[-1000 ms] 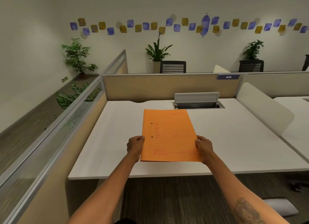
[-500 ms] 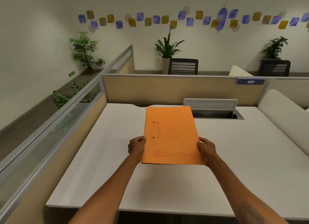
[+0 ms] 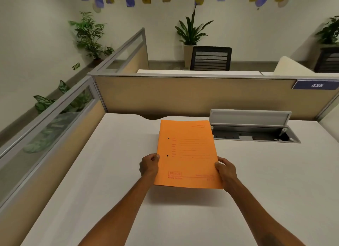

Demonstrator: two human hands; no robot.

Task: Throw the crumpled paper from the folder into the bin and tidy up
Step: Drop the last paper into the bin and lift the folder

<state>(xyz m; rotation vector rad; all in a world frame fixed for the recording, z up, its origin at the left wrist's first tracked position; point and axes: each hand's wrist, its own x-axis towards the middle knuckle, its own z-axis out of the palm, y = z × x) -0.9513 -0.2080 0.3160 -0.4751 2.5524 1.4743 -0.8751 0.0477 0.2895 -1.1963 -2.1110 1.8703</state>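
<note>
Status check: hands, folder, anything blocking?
Left hand and right hand grip orange folder, closed, above desk. No crumpled paper or bin in view. Nothing blocking.

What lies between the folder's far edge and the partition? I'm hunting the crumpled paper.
Head view: only bare desk between the orange folder and beige partition.

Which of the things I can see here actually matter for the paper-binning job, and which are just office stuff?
In the job:
closed orange card folder
left hand
right hand
Both grip the folder. No paper or bin shows.

Just there:
white desk
open grey cable hatch
black mesh chair
potted plants
</note>
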